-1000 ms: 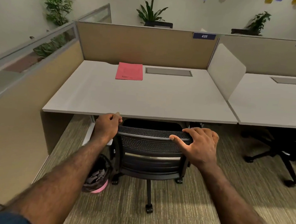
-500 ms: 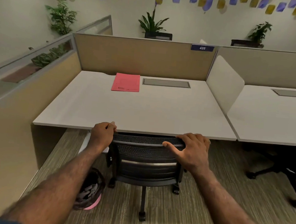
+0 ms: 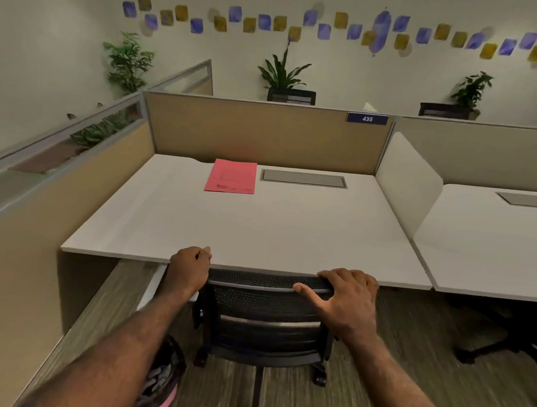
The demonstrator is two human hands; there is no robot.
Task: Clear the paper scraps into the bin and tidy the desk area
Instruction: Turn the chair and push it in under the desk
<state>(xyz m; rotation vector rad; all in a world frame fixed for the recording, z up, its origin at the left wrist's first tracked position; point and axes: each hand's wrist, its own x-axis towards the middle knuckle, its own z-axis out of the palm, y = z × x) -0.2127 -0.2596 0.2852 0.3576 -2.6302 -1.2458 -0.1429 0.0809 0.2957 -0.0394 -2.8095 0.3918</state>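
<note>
A black mesh office chair (image 3: 265, 321) stands tucked against the front edge of the white desk (image 3: 274, 230). My left hand (image 3: 188, 269) is closed around the left top corner of the chair's backrest. My right hand (image 3: 346, 304) lies over the right top of the backrest, fingers curled over the rim and thumb stretched along it. A red paper folder (image 3: 231, 176) lies flat at the back of the desk. On the floor under my left forearm stands a pink bin (image 3: 159, 386) with a dark liner and grey paper scraps inside, partly hidden by the arm.
Tan cubicle partitions (image 3: 260, 133) enclose the desk at the back and left. A white divider panel (image 3: 406, 184) separates it from a neighbouring desk (image 3: 499, 245) on the right. Another chair's wheeled base (image 3: 492, 349) sits under that desk. A grey cable hatch (image 3: 304, 178) is set in the desktop.
The chair has rolled forward under the desk with both hands on its backrest. The view has tilted upward, showing more of the wall.
</note>
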